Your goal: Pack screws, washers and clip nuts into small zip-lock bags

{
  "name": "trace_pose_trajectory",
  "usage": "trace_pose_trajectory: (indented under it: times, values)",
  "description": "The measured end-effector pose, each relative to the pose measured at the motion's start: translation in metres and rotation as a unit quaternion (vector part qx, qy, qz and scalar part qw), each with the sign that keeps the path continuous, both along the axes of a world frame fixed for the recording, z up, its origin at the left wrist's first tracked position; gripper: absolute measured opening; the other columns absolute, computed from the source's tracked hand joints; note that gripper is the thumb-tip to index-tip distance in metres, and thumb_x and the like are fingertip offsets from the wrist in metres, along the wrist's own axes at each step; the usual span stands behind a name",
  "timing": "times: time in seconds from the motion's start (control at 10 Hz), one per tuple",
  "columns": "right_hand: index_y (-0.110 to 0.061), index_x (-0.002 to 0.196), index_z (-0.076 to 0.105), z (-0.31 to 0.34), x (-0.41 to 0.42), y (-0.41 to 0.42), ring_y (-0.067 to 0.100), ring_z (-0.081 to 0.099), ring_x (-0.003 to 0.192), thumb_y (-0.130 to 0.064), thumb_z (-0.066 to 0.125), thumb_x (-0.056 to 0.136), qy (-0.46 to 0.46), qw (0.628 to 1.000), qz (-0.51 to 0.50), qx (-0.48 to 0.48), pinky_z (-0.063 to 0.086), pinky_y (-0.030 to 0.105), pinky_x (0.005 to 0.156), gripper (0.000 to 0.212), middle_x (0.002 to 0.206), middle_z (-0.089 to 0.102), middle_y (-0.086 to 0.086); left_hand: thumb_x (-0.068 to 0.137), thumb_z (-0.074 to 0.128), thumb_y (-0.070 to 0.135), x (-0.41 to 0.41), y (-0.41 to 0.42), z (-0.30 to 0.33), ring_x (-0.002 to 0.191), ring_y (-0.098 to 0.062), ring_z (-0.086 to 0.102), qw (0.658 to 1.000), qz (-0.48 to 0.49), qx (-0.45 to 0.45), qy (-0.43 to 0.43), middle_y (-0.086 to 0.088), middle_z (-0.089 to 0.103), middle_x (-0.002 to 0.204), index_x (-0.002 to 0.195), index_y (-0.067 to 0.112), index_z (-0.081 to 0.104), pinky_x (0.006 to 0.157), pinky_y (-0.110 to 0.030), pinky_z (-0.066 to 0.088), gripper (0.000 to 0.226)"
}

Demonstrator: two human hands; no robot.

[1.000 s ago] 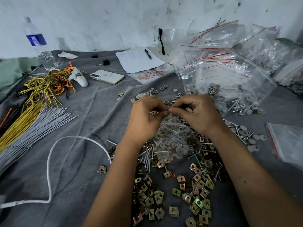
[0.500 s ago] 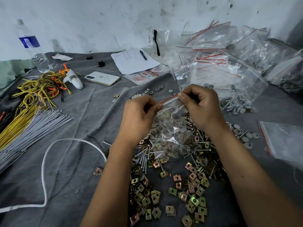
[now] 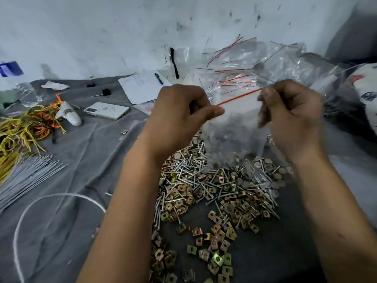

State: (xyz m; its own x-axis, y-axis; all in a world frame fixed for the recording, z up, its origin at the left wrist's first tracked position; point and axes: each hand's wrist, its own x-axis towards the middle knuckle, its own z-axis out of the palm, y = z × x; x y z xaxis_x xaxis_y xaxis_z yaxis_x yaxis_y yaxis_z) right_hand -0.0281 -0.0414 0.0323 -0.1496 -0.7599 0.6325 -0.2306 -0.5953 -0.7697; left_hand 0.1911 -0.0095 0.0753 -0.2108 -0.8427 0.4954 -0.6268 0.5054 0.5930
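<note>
A small clear zip-lock bag [image 3: 234, 127] with a red seal strip hangs in the air between my hands, blurred, with dark parts inside it. My left hand [image 3: 179, 115] pinches its top left corner and my right hand [image 3: 289, 111] pinches its top right corner. Under it on the grey cloth lies a heap of silver screws [image 3: 195, 180], round washers [image 3: 273, 176] and brass-coloured clip nuts [image 3: 216, 242].
A pile of clear zip-lock bags [image 3: 255, 66] stands at the back right. White phone [image 3: 107, 110], paper with pen [image 3: 142, 86], yellow wires [image 3: 22, 129], grey rods [image 3: 26, 176] and a white cable [image 3: 40, 203] lie on the left. A water bottle [image 3: 12, 82] stands far left.
Both hands have lifted the bag up off the heap and moved apart along its red seal strip. The camera has tilted closer to the hands.
</note>
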Motion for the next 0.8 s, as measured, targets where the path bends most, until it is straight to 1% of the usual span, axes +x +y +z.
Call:
trace_pose_trajectory:
  times: [0.1,0.2,0.3,0.4,0.5,0.6,0.7,0.8]
  values:
    - [-0.025,0.072,0.065,0.017,-0.022,-0.016,0.014,0.053,0.037,-0.031,0.061,0.097,0.001,0.999,-0.038,0.004,0.041,0.021,0.042,0.025,0.052,0.058,-0.002,0.089,0.08,0.034,-0.019,-0.027,0.017,0.049,0.0,0.052,1.0,-0.013,-0.008,-0.018,0.014,0.056,0.052,0.068,0.016,0.067,0.05,-0.011,0.035,0.031]
    - [-0.031,0.067,0.063,0.024,-0.04,-0.057,0.009,0.056,0.041,-0.039,0.06,0.094,0.042,0.994,-0.103,0.014,0.043,0.022,0.045,0.028,0.052,0.058,-0.011,0.095,0.073,0.019,-0.045,-0.069,0.02,0.067,-0.007,0.058,0.999,0.021,-0.034,-0.018,0.0,0.066,0.072,0.088,0.006,0.073,0.067,-0.023,0.048,0.015]
    - [-0.025,0.076,0.065,0.018,-0.061,-0.119,0.012,0.062,0.052,-0.032,0.061,0.097,0.102,0.981,-0.153,0.063,0.057,0.04,0.063,0.023,0.06,0.064,-0.005,0.083,0.054,-0.008,-0.074,-0.102,-0.004,0.111,-0.026,0.053,0.984,0.162,-0.041,-0.057,-0.01,0.061,0.119,0.13,0.01,0.057,0.095,-0.032,0.038,0.051]
    - [-0.017,0.122,0.061,0.0,-0.078,-0.154,0.022,0.065,0.082,-0.036,0.064,0.098,0.168,0.953,-0.177,0.18,0.051,0.034,0.078,0.031,0.099,0.071,0.006,0.085,0.058,0.008,-0.11,-0.108,-0.038,0.132,-0.038,0.037,0.979,0.17,-0.045,-0.104,-0.018,0.045,0.145,0.148,0.012,0.044,0.109,-0.043,0.034,0.064]
    - [-0.014,0.132,0.058,-0.022,-0.075,-0.153,0.024,0.064,0.106,-0.031,0.065,0.099,0.218,0.941,-0.205,0.155,0.044,0.028,0.087,0.038,0.117,0.069,0.006,0.103,0.05,0.042,-0.145,-0.116,-0.075,0.155,-0.037,0.013,0.973,0.086,0.045,-0.21,-0.014,0.019,0.169,0.158,0.02,0.033,0.121,-0.053,0.024,0.062]
    - [-0.012,0.121,0.065,-0.032,-0.056,-0.127,0.022,0.066,0.103,-0.021,0.067,0.097,0.172,0.959,-0.175,0.139,0.049,0.029,0.089,0.026,0.106,0.069,0.002,0.107,0.031,0.052,-0.153,-0.124,-0.104,0.16,-0.032,0.002,0.95,0.068,0.115,-0.283,-0.01,0.007,0.173,0.161,0.023,0.027,0.128,-0.053,0.007,0.061]
    - [-0.019,0.107,0.071,-0.02,-0.036,-0.088,0.011,0.069,0.088,-0.018,0.069,0.094,0.053,0.99,-0.112,0.066,0.055,0.027,0.079,0.013,0.091,0.071,-0.008,0.105,0.034,0.056,-0.146,-0.128,-0.101,0.16,-0.032,0.001,0.952,0.048,0.123,-0.277,-0.01,0.007,0.174,0.162,0.025,0.025,0.128,-0.054,0.004,0.066]
    - [-0.027,0.105,0.074,0.011,-0.02,-0.04,0.014,0.073,0.087,-0.027,0.07,0.096,-0.008,0.997,0.024,-0.077,0.056,0.025,0.068,0.01,0.091,0.076,-0.003,0.105,0.035,0.055,-0.135,-0.121,-0.091,0.16,-0.029,-0.001,0.971,0.019,0.109,-0.213,-0.007,0.005,0.174,0.164,0.029,0.02,0.128,-0.055,0.001,0.067]
